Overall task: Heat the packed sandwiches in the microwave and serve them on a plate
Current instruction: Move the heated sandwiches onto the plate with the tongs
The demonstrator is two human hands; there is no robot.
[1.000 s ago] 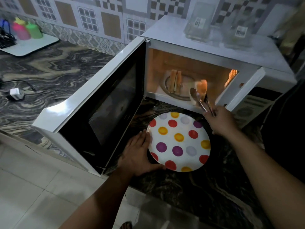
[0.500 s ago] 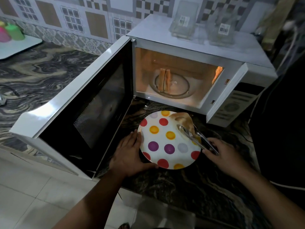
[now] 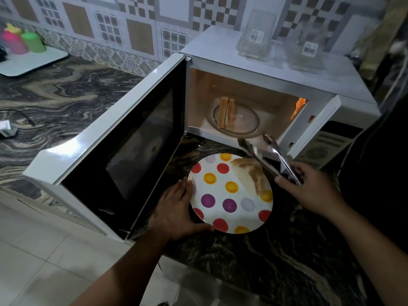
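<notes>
Right hand (image 3: 313, 191) pinches tongs (image 3: 265, 155); left hand (image 3: 176, 210) spread on plate (image 3: 220, 195); microwave door (image 3: 123, 138) alongside.

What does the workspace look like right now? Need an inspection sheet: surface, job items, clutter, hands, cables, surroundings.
Surface: dark marbled countertop, bare near the front edge.
Job's things: microwave with door swung wide open, light on; sandwich pieces stand upright on the turntable; one sandwich half lies on the polka-dot plate.
Clutter: two clear containers on top of the microwave; pink and green bottles on a white tray.
Hands: left hand steadies the plate's rim; right hand grips the tongs, tips apart and empty.
Cables: black cord far left.
Surroundings: patterned tile wall, pale floor tiles.
</notes>
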